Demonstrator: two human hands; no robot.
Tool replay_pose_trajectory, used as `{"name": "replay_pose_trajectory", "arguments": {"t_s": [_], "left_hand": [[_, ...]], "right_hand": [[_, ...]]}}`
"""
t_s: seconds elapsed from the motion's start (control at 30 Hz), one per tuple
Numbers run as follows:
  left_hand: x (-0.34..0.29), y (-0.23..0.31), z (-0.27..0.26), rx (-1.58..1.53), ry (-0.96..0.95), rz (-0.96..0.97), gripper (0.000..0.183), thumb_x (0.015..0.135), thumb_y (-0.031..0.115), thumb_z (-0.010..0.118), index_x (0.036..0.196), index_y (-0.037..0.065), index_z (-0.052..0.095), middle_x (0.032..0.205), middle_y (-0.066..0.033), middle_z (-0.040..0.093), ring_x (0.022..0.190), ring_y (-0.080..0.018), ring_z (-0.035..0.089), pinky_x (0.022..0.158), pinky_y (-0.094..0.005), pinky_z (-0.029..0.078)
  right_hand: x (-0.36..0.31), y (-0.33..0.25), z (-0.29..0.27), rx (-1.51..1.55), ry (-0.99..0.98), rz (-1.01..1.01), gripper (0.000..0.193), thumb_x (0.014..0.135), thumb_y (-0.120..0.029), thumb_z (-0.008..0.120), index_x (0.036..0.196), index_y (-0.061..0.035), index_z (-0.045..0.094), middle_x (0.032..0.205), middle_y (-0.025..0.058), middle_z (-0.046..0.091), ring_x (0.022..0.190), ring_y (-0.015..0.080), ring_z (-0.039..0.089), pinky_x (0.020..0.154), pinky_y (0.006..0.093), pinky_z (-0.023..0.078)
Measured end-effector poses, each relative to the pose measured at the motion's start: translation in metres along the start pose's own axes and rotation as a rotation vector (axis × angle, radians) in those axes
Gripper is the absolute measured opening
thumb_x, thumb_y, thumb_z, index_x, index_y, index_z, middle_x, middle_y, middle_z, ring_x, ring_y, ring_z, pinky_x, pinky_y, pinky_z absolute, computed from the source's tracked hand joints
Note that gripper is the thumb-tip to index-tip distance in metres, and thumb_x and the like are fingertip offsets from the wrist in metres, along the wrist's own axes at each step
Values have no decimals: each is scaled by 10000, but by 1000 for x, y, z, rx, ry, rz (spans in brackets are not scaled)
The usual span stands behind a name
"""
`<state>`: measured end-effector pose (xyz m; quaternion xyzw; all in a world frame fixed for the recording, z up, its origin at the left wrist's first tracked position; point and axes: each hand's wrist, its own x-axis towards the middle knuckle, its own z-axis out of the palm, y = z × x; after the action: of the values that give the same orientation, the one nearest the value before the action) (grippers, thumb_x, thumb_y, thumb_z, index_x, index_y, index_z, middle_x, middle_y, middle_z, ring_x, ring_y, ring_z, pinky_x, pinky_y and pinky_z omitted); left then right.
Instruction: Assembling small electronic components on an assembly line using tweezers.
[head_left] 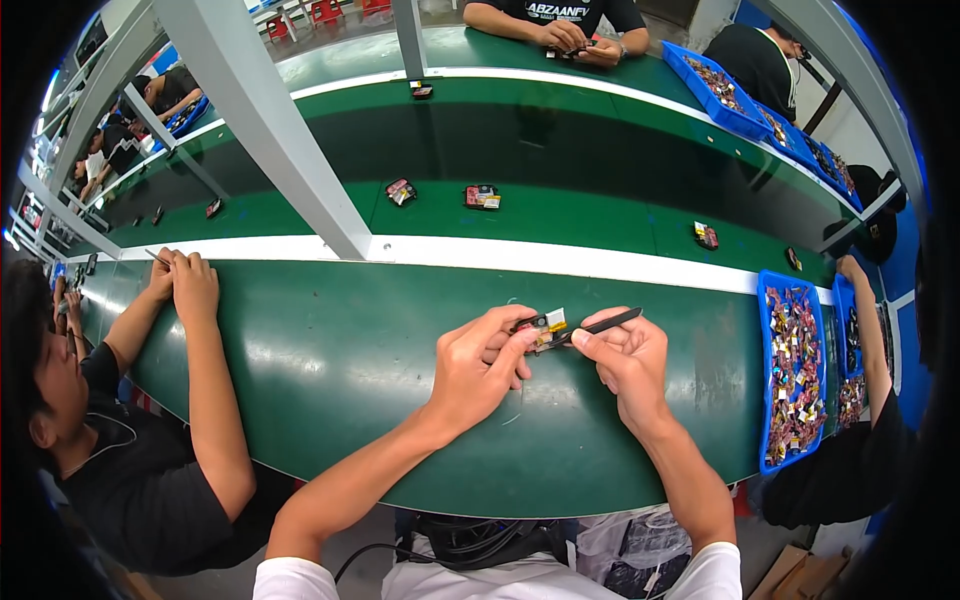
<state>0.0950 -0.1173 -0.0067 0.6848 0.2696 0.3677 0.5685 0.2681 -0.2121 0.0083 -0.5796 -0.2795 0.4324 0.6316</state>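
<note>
Small component (545, 325) (yellow, red and black) sits pinched in our left hand (478, 365) fingertips above the green table (330, 360); our right hand (628, 355) fingers clamp black tweezers (598, 326) touching it; a blue bin (792, 375) of parts lies far right; a co-worker's hands (185, 280) rest left.

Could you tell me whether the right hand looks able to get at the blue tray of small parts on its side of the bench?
Probably yes: the blue tray lies open on the right, nothing between, though the right hand holds black tweezers.
</note>
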Motion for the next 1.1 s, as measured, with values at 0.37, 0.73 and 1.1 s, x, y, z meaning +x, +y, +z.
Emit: {"name": "replay_pose_trajectory", "arguments": {"t_s": [0.37, 0.73, 1.1], "left_hand": [[0, 0, 1, -13, 27, 7, 192, 970, -7, 611, 1145, -80, 638, 798, -121, 706, 617, -133, 682, 484, -252, 550], [-2, -2, -3, -6, -4, 24, 210, 973, 4, 614, 1165, -77, 645, 798, -128, 703, 618, -141, 683, 487, -252, 555], [-1, -2, -6, -14, -25, 17, 235, 980, 21, 613, 1186, -90, 637, 838, -143, 706, 633, -157, 689, 490, -257, 553]], "right_hand": [[-2, -1, 2, -10, -23, -92, 187, 853, 79, 731, 1011, 51, 634, 884, 112, 715, 807, 100, 686, 704, 197, 526], [0, -4, 2, 25, -32, 44, 190, 837, -14, 776, 978, 3, 649, 791, 85, 731, 515, 4, 498, 422, 190, 269], [-1, -5, 5, 15, -36, -5, 184, 845, 60, 742, 995, 35, 637, 869, 129, 729, 679, 54, 629, 583, 177, 463]]}}
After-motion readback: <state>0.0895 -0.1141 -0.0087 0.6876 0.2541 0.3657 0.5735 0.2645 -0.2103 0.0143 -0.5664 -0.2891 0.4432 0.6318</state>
